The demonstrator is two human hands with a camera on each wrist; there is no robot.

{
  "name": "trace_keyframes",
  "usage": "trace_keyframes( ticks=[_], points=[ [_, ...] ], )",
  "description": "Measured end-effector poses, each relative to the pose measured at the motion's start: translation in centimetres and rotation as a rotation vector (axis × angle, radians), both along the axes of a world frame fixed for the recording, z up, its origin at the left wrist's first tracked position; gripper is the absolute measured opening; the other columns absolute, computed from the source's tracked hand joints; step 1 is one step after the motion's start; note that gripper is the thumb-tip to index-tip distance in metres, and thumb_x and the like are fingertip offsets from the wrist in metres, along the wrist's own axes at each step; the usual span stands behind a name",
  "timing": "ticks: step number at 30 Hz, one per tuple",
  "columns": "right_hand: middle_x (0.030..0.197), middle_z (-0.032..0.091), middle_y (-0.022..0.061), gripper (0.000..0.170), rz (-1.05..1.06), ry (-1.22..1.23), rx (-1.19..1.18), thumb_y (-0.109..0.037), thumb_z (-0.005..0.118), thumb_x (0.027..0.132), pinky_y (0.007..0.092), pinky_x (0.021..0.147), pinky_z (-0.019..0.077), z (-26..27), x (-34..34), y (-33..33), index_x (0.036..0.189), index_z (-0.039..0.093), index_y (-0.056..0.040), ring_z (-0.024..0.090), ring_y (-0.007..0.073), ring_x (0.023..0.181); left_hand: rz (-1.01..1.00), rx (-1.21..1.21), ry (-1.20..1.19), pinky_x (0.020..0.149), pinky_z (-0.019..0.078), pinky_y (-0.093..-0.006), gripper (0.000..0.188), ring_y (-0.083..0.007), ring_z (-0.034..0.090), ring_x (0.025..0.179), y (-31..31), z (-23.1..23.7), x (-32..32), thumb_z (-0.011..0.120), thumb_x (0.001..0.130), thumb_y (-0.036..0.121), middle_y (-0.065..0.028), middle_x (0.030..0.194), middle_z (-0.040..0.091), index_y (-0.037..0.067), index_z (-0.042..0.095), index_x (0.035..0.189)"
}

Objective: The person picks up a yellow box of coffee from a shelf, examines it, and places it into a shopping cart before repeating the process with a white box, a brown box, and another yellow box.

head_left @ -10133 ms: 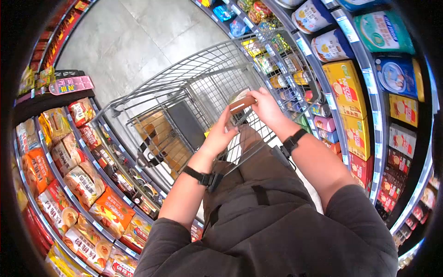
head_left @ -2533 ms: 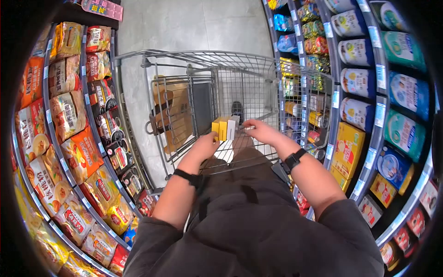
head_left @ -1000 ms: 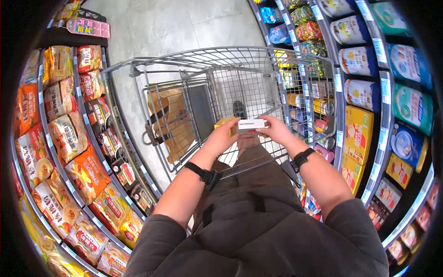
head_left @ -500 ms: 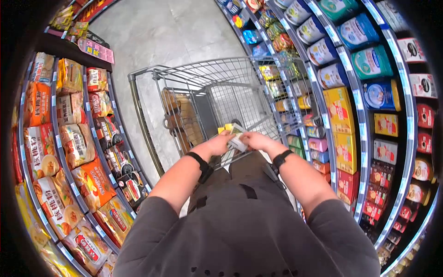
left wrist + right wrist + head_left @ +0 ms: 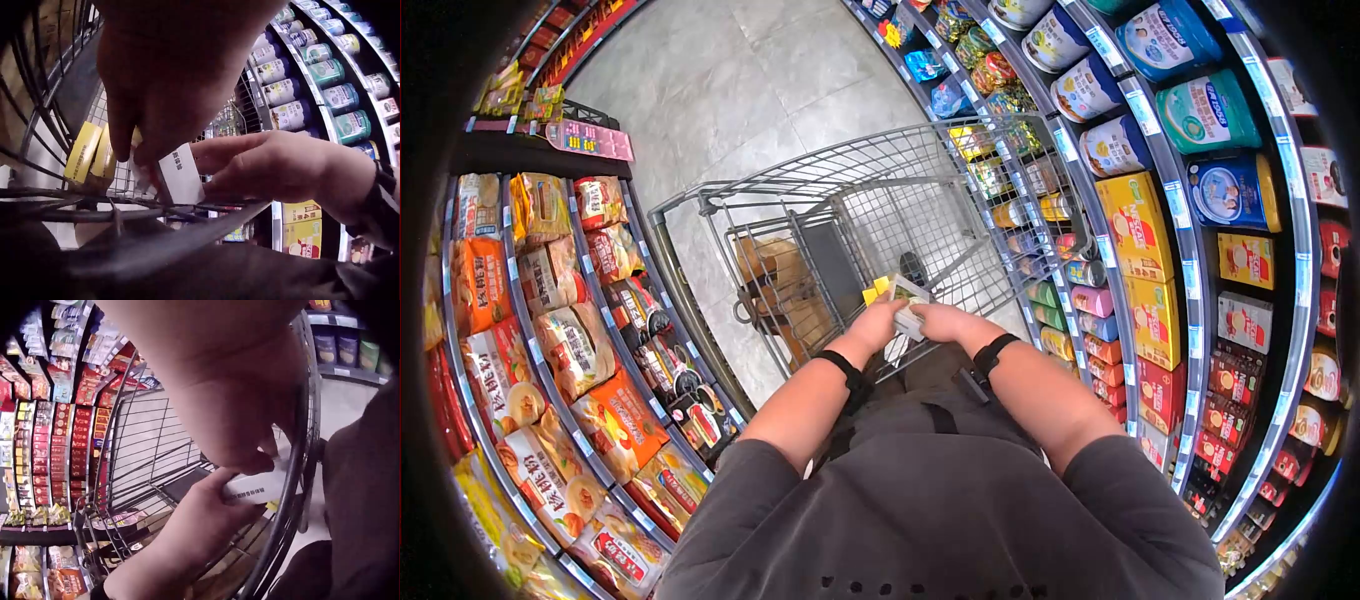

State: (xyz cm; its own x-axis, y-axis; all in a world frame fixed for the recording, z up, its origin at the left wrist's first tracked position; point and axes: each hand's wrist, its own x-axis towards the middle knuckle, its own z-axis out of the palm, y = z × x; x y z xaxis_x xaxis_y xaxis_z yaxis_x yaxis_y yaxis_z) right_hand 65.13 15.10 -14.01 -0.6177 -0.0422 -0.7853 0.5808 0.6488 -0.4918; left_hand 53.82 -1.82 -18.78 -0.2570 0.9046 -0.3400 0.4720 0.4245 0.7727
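Observation:
My left hand [image 5: 878,322] and right hand [image 5: 950,322] meet over the near rim of a shopping cart, both gripping a small white box [image 5: 910,300]. In the left wrist view, printed characters show on the white box [image 5: 181,175], and the right fingers [image 5: 228,150] lie along its side. From the right wrist, the left hand [image 5: 200,512] holds one end of the box [image 5: 253,490] while the right hand [image 5: 244,419] covers its top. Two yellow boxes [image 5: 84,153] stand beside the left hand, just inside the cart wire.
The wire cart [image 5: 870,185] has a grey panel [image 5: 832,262] and a brown cardboard carton [image 5: 775,265] at its left. Shelves of bagged foods [image 5: 575,350] line the left side. Tins [image 5: 1205,110] and yellow cartons [image 5: 1135,225] fill the right shelves. Grey floor [image 5: 730,90] stretches ahead.
A brown box was between the hands about ten seconds ago. Later the right hand was off the white box; then both hands held it level. Now it is tilted and mostly covered by them.

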Motion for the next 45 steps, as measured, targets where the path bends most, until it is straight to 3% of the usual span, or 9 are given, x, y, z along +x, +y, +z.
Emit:
trace_keyframes(
  ticks=[9,13,19,21,23,27,28,32,45],
  points=[
    [0.119,0.070,0.0210,0.060,-0.119,0.159,-0.121,-0.011,0.078,0.074,0.0439,0.099,0.0516,0.2,-0.8,0.8,0.131,0.062,-0.0066,0.066,0.0382,0.114,-0.007,-0.118,-0.088,0.086,0.0573,-0.0443,0.041,-0.0377,0.071,0.095,1.3,7.0,-3.8,0.080,0.079,0.020,-0.0195,0.101,0.074,0.010,0.072,0.118],
    [0.109,0.072,0.0191,0.043,-0.193,0.321,-0.051,-0.015,0.080,0.077,0.0424,0.091,0.0546,4.7,-2.5,2.6,0.116,0.067,-0.0059,0.069,0.0372,0.105,0.093,-0.204,-0.111,0.084,0.0572,-0.0428,0.037,-0.0369,0.072,0.093,1.3,12.2,-5.9,0.082,0.081,0.028,-0.0182,0.097,0.075,0.009,0.074,0.111],
    [0.097,0.072,0.0174,0.040,-0.168,0.403,-0.169,-0.033,0.081,0.085,0.0417,0.082,0.0544,13.5,-5.0,4.7,0.107,0.065,-0.0026,0.070,0.0332,0.093,0.203,-0.113,-0.096,0.081,0.0579,-0.0405,0.051,-0.0318,0.074,0.092,-0.3,19.4,-8.2,0.080,0.086,0.026,-0.0184,0.105,0.075,0.002,0.061,0.127],
    [0.096,0.072,0.0138,0.040,-0.215,0.317,-0.244,-0.032,0.079,0.089,0.0365,0.080,0.0555,16.9,-5.5,5.4,0.110,0.066,-0.0004,0.070,0.0206,0.090,0.280,-0.090,-0.193,0.078,0.0574,-0.0363,0.048,-0.0242,0.073,0.087,-0.8,22.4,-8.9,0.078,0.088,0.024,-0.0168,0.104,0.076,0.000,0.062,0.127],
    [0.097,0.074,0.0134,0.039,-0.564,0.272,-0.643,-0.029,0.075,0.093,0.0328,0.078,0.0569,17.1,-4.9,5.0,0.110,0.065,0.0043,0.072,0.0211,0.091,0.300,-0.073,-0.185,0.074,0.0553,-0.0315,0.047,-0.0159,0.069,0.079,-1.6,24.2,-9.1,0.077,0.091,0.024,-0.0131,0.100,0.076,-0.001,0.061,0.128],
    [0.095,0.073,0.0092,0.038,-0.661,0.303,-0.649,-0.029,0.071,0.097,0.0289,0.073,0.0556,22.3,-4.4,4.4,0.115,0.063,0.0030,0.069,0.0151,0.076,0.300,0.068,-0.334,0.070,0.0511,-0.0288,0.048,-0.0097,0.059,0.075,-3.7,25.6,-8.8,0.075,0.095,0.028,-0.0038,0.088,0.070,-0.002,0.061,0.131],
    [0.104,0.073,0.0092,0.036,-0.657,0.279,-0.615,-0.029,0.067,0.100,0.0305,0.082,0.0563,23.8,-4.2,4.1,0.118,0.063,0.0016,0.071,0.0160,0.092,0.332,0.132,-0.434,0.070,0.0506,-0.0280,0.047,-0.0087,0.059,0.076,-4.1,25.5,-8.5,0.074,0.096,0.026,-0.0028,0.086,0.068,-0.002,0.061,0.130],
    [0.116,0.070,0.0114,0.051,-0.765,0.362,-0.769,-0.027,0.068,0.099,0.0315,0.087,0.0555,26.8,-2.6,1.4,0.137,0.052,0.0040,0.068,0.0157,0.099,0.439,0.341,-0.706,0.065,0.0476,-0.0244,0.040,-0.0048,0.058,0.075,-5.5,27.5,-7.6,0.073,0.097,0.020,-0.0003,0.082,0.065,-0.002,0.060,0.128],
    [0.152,0.049,0.0171,0.079,-0.878,0.410,-0.802,-0.017,0.066,0.099,0.0365,0.109,0.0475,30.3,5.8,-7.0,0.160,0.021,0.0029,0.060,0.0236,0.128,0.396,0.282,-0.711,0.053,0.0444,-0.0239,0.037,-0.0055,0.057,0.064,-6.6,30.1,-5.2,0.070,0.098,0.019,-0.0029,0.085,0.065,-0.003,0.058,0.125]
  ],
)
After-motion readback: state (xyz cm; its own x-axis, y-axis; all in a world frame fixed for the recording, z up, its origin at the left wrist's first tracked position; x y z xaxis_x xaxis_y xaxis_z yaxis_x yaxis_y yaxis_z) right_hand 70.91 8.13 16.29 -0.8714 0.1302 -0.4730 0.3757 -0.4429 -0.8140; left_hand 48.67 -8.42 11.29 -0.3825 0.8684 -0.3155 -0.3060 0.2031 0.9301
